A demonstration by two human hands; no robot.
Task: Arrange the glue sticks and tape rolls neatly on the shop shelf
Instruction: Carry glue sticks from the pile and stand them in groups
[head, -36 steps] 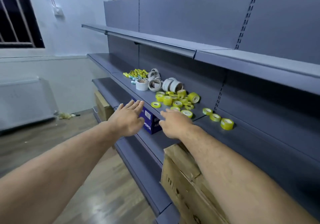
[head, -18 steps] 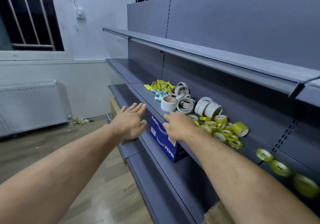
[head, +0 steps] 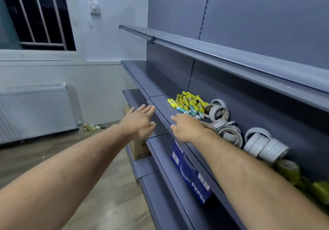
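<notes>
Yellow and teal glue sticks [head: 188, 103] lie heaped on the grey shelf [head: 160, 103], white tape rolls [head: 229, 131] just beside them toward the camera. Right hand [head: 187, 128], fingers loosely spread and empty, hovers near the heap. Left hand [head: 138, 123], flat and empty, hangs off the shelf's front edge.

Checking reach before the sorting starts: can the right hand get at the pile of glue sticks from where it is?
Probably yes. The right hand is open over the shelf, fingers pointing at the glue sticks just beyond. Only bare shelf lies between; the white tape rolls sit off to the side.
</notes>
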